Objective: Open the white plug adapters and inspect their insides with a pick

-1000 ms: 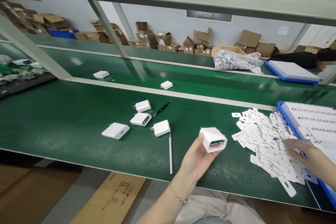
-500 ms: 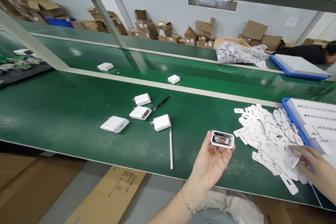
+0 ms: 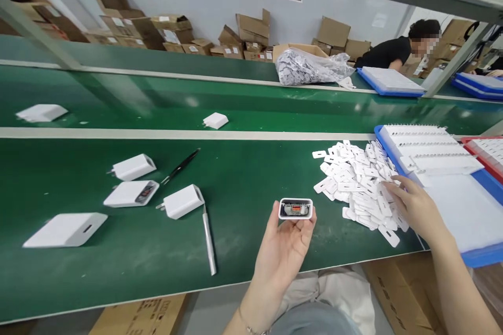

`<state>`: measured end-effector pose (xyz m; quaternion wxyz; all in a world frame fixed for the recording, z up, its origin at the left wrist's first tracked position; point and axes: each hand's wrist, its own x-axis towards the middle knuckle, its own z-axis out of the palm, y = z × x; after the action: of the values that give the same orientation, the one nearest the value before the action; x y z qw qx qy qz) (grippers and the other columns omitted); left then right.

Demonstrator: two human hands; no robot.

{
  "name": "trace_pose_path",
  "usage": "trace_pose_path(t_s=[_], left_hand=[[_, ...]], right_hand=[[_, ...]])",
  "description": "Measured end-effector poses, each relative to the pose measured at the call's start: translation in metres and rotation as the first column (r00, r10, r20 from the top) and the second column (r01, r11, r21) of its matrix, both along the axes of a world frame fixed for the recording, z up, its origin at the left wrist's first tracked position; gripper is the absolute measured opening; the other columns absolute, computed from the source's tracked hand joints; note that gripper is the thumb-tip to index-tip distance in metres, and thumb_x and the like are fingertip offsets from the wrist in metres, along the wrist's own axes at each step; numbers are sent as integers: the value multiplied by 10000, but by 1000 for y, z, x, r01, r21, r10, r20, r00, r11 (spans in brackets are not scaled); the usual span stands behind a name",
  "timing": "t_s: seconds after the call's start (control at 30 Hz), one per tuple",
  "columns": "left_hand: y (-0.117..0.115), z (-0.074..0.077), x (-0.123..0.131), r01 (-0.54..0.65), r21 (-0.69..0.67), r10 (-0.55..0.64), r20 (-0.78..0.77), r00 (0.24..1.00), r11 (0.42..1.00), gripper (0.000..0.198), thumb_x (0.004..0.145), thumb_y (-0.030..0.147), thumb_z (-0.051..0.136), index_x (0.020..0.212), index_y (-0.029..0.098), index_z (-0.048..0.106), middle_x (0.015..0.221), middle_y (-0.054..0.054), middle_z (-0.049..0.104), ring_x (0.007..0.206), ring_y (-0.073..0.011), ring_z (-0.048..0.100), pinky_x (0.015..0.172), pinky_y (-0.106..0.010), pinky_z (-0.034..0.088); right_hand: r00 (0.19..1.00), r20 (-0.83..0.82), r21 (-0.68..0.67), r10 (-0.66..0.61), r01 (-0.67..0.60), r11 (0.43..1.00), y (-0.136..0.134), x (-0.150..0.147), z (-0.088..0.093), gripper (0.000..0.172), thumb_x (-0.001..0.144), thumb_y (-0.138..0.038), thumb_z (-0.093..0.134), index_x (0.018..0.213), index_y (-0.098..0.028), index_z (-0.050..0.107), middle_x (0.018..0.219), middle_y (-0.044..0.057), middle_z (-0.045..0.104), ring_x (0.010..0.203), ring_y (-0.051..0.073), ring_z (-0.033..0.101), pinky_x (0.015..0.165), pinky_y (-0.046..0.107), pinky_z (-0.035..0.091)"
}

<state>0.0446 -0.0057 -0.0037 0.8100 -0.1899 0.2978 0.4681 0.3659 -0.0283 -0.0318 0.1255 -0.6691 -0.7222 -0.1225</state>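
My left hand (image 3: 286, 246) holds a small white charger body (image 3: 295, 209) upright, its open end facing me with orange and dark parts inside. My right hand (image 3: 412, 207) rests on the right edge of a heap of small white plastic covers (image 3: 356, 180), fingers curled down into the pieces; I cannot make out whether it grips one. Several more white chargers (image 3: 183, 201) lie on the green bench (image 3: 243, 172) to the left.
A silver pen-like tool (image 3: 209, 241) and a black pen (image 3: 181, 166) lie among the chargers. A blue tray with white sheets (image 3: 440, 167) stands at the right. A bag of white parts (image 3: 308, 67), cardboard boxes and a seated person in black (image 3: 387, 52) are beyond the far belt.
My view has swung right and closer. The left hand keeps the charger body, open end towards me. The right hand has slid left along the heap of covers.
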Motion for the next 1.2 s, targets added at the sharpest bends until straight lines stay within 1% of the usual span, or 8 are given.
trace_pose_path(t_s=[0.2, 0.3, 0.5, 0.77, 0.93, 1.03, 1.13, 1.2], left_hand=[[-4, -1, 3, 48, 38, -46, -58, 997, 998, 384, 1079, 367, 391, 1248, 59, 549, 851, -136, 734, 639, -181, 761, 533, -199, 618], [-7, -3, 5, 97, 93, -91, -73, 993, 991, 381, 1077, 372, 402, 1195, 56, 580, 826, -125, 737, 621, -172, 755, 544, -197, 617], [-14, -10, 2, 161, 234, -159, -30, 987, 959, 348, 1033, 394, 532, 1093, 71, 648, 842, -103, 756, 660, -170, 765, 638, -216, 635], [-20, -18, -7, 137, 409, -163, 29, 986, 902, 493, 774, 428, 862, 1069, 70, 692, 944, -93, 781, 717, -187, 767, 668, -214, 621], [-21, -19, -9, 131, 466, -170, 43, 985, 875, 557, 674, 462, 921, 1042, 103, 707, 1035, -85, 781, 725, -179, 759, 690, -224, 614], [-22, -19, -11, 132, 470, -169, 38, 985, 873, 533, 700, 467, 902, 1039, 97, 721, 1021, -86, 782, 739, -178, 759, 704, -229, 617], [-22, -20, -10, 129, 430, -156, 26, 987, 894, 434, 773, 431, 860, 1016, 94, 734, 953, -84, 790, 758, -179, 764, 716, -234, 623], [-23, -20, -7, 124, 389, -143, 20, 990, 913, 340, 797, 387, 852, 952, 105, 742, 921, -82, 800, 785, -189, 778, 732, -237, 629]], right_hand=[[945, -211, -67, -248, 239, 969, -26, -16, 15, 508, 987, -603, 383, 1119, -235, 708, 965, 104, 749, 786, 298, 705, 610, 413, 558], [929, -204, -180, -308, 274, 945, -33, -22, 7, 587, 912, -731, 438, 1155, -248, 666, 956, 99, 742, 819, 326, 701, 617, 426, 553], [927, -189, -241, -325, 277, 930, -22, -25, -8, 547, 936, -633, 386, 1203, -228, 640, 976, 123, 735, 872, 335, 693, 660, 431, 543], [882, -202, -336, -426, 346, 876, -17, -35, 5, 619, 890, -722, 407, 1187, -238, 652, 955, 97, 719, 818, 316, 682, 640, 411, 515], [902, -227, -279, -366, 300, 912, -14, -26, -7, 636, 877, -718, 473, 1243, -226, 640, 958, 93, 687, 761, 281, 665, 644, 403, 523], [917, -267, -179, -297, 256, 950, -13, -23, -12, 580, 887, -699, 464, 1115, -213, 686, 945, 96, 688, 727, 271, 653, 629, 410, 523], [896, -411, 2, -166, 183, 983, -16, -36, -3, 457, 908, -654, 517, 859, -233, 690, 910, 83, 698, 760, 276, 666, 616, 402, 524], [859, -511, 157, -13, 108, 982, -19, -57, 10, 315, 946, -527, 582, 887, -246, 711, 980, 72, 724, 885, 283, 700, 696, 402, 559]])
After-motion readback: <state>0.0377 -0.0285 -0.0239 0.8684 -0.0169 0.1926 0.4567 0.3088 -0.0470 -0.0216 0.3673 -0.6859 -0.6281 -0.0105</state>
